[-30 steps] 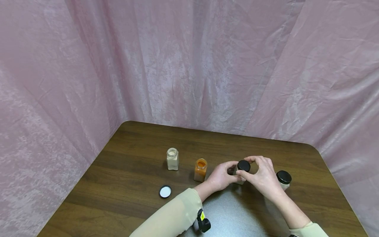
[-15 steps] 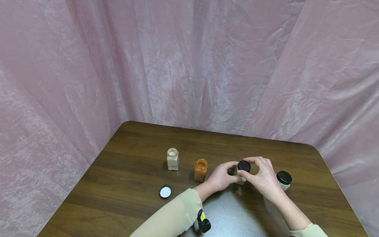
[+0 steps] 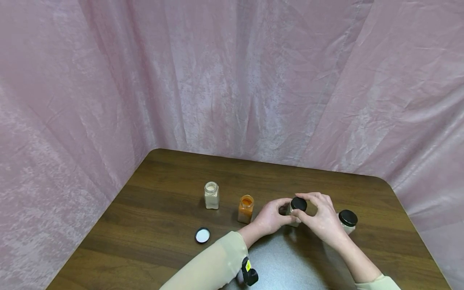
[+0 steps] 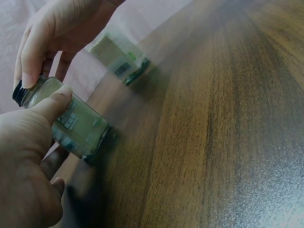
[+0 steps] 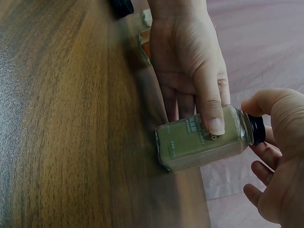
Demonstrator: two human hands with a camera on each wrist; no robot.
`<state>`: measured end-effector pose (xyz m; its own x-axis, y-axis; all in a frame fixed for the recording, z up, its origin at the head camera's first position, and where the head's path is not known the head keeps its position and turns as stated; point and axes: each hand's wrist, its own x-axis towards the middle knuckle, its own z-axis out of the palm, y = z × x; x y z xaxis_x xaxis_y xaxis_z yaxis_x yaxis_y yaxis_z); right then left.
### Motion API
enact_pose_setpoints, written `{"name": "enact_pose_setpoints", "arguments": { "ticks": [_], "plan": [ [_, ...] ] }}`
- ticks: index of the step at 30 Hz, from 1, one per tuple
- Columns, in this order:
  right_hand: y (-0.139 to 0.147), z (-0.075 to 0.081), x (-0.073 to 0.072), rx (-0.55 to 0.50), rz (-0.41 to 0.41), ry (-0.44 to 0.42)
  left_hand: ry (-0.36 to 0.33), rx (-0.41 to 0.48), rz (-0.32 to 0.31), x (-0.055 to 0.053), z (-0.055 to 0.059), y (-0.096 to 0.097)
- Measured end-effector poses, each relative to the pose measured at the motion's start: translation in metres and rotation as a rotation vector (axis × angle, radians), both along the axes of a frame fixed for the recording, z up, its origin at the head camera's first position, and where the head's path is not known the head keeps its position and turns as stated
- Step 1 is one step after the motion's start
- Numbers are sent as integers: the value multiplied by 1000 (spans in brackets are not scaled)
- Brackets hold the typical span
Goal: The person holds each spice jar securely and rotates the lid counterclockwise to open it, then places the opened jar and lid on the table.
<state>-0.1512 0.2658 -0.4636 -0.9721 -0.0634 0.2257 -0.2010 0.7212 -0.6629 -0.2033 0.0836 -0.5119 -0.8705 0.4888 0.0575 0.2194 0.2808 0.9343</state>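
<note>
One glass jar (image 5: 204, 148) is under handling: left grip (image 3: 269, 217) curled round its body, right grip (image 3: 322, 218) pinching its black lid (image 3: 299, 204) (seated on the jar). An uncapped orange jar (image 3: 245, 210) stands left of the left grip; another capped jar (image 3: 348, 218), right of the right grip.

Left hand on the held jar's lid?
No, the left hand grips the jar by its body, while the right hand pinches the black lid.

Glare whitens the tabletop (image 3: 286, 262); wrist views are dim, seemingly blurred in places.
</note>
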Motion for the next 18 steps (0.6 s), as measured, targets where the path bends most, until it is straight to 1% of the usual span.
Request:
{"name": "enact_pose_setpoints", "arguments": {
  "ticks": [6,11,18],
  "plan": [
    [-1,-2,-2,17,19,34,1,7,-3,-1,-2,1],
    [-2,-3,-3,-3,53,75,7,8,-7,-1,-2,1],
    [-3,-3,-3,-34,71,72,-4,7,1,0,-1,1]
  ]
}}
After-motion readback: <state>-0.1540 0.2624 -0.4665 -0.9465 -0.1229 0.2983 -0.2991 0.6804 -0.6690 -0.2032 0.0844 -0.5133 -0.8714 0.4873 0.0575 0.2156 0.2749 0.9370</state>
